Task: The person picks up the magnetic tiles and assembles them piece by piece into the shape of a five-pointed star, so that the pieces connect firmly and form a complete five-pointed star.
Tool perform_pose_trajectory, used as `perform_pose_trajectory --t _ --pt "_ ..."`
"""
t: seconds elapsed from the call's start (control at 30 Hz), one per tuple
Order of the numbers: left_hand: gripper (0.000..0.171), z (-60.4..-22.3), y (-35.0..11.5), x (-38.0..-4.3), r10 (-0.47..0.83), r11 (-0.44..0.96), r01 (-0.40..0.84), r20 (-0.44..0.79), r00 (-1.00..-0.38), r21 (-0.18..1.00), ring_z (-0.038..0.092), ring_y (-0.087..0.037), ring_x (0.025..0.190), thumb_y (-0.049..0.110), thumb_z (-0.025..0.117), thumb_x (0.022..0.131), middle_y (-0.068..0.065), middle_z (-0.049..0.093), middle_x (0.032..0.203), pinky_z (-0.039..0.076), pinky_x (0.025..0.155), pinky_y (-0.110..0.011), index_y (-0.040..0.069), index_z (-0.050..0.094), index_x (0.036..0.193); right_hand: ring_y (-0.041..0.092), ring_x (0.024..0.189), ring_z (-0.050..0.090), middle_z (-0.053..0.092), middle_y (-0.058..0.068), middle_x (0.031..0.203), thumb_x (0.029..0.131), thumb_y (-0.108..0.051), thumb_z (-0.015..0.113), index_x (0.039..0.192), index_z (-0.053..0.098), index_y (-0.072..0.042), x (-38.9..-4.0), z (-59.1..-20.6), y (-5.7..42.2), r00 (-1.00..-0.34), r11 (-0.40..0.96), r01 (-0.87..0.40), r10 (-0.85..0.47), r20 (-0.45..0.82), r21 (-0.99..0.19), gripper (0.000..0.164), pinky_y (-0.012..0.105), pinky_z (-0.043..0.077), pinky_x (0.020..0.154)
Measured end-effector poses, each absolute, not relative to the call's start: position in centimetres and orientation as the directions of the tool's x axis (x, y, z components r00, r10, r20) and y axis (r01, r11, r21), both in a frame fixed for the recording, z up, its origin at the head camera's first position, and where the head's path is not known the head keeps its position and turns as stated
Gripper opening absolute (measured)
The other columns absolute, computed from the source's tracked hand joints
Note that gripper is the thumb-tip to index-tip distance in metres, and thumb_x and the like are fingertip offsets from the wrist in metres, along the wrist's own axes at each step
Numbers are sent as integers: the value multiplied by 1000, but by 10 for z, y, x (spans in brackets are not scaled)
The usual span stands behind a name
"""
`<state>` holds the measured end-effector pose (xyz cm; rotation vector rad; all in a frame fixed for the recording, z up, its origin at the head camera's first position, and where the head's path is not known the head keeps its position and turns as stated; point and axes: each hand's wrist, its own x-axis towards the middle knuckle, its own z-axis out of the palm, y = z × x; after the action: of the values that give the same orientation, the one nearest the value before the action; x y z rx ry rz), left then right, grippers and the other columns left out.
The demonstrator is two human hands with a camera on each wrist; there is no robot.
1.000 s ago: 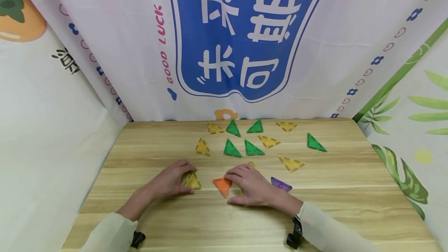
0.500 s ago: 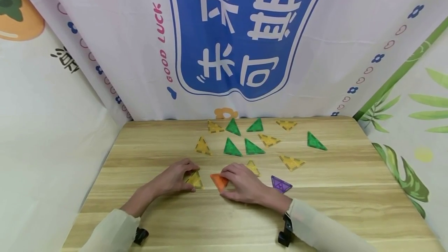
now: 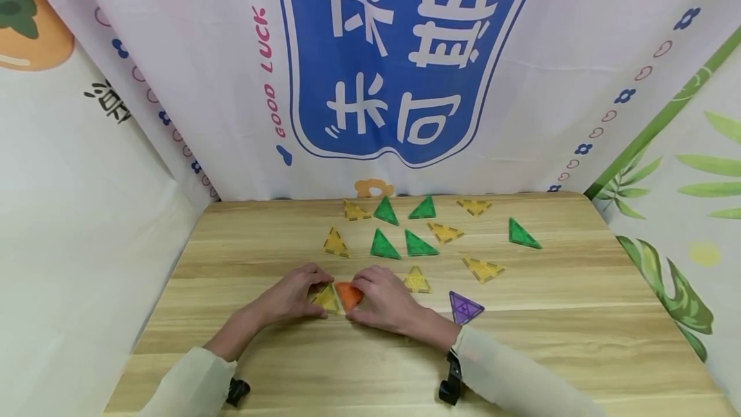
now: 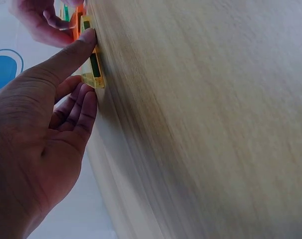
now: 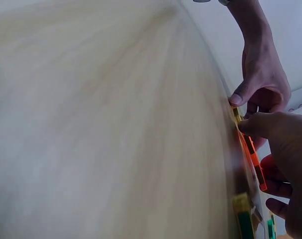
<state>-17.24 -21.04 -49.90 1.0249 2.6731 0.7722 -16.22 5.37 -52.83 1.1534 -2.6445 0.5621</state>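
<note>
My left hand (image 3: 294, 296) holds a yellow triangular magnetic tile (image 3: 327, 299) between thumb and fingers, flat on the table. In the left wrist view the thumb lies on the near edge of that yellow tile (image 4: 93, 64). To its right, my right hand (image 3: 383, 301) grips an orange triangular magnetic tile (image 3: 347, 295), partly hidden by the fingers. The two tiles lie side by side with slanted edges facing; whether they touch, I cannot tell. The right wrist view shows the orange tile (image 5: 254, 162) edge-on, with the right thumb at its end.
Behind the hands lie several green triangle tiles (image 3: 384, 245) and several yellow ones, such as the yellow tile (image 3: 483, 269) at right. Another yellow tile (image 3: 417, 280) and a purple triangle tile (image 3: 465, 307) lie right of the right hand. A printed curtain (image 3: 521, 147) stands behind the wooden table (image 3: 370, 372).
My right hand has slid the orange tile left, up beside the yellow tile, uncovering the other yellow tile and the purple one. The left hand has shifted slightly right with its tile.
</note>
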Motion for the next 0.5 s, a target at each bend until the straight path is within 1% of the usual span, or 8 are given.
perform_pose_trajectory --t 0.17,0.27,0.33,0.43,0.5 --pt "58 -499 -209 -171 657 637 555 0 -754 535 61 -13 93 23 94 82 -7 65 117 56 79 -26 -1 70 130 18 112 65 72 2 119 89 -47 84 119 78 -10 -162 -529 49 -683 629 -730 -672 286 -267 48 34 55 100" --pt "62 -499 -208 -170 659 633 553 -2 -752 542 60 -14 95 25 94 82 -7 64 119 55 80 -26 0 69 132 19 116 64 71 2 123 90 -48 84 120 77 -10 -163 -524 56 -697 634 -716 -670 255 -291 49 36 53 104" --pt "64 -499 -206 -171 667 624 561 2 -745 544 61 -16 97 27 94 82 -8 64 122 56 82 -29 1 68 134 20 119 64 71 3 125 90 -47 84 121 77 -10 -164 -521 64 -700 629 -713 -668 253 -311 49 38 53 105" --pt "66 -500 -204 -172 686 612 587 15 -728 530 62 -20 108 31 94 83 -8 64 128 57 92 -37 3 67 137 22 122 64 71 5 126 90 -43 85 122 77 -8 -165 -516 78 -696 609 -715 -664 272 -342 48 40 53 106" --pt "64 -500 -204 -172 702 602 611 24 -711 514 62 -24 117 30 93 84 -7 64 131 56 99 -44 5 68 138 24 123 63 70 6 127 91 -39 85 123 77 -7 -167 -513 89 -693 601 -718 -663 282 -351 46 42 53 106"
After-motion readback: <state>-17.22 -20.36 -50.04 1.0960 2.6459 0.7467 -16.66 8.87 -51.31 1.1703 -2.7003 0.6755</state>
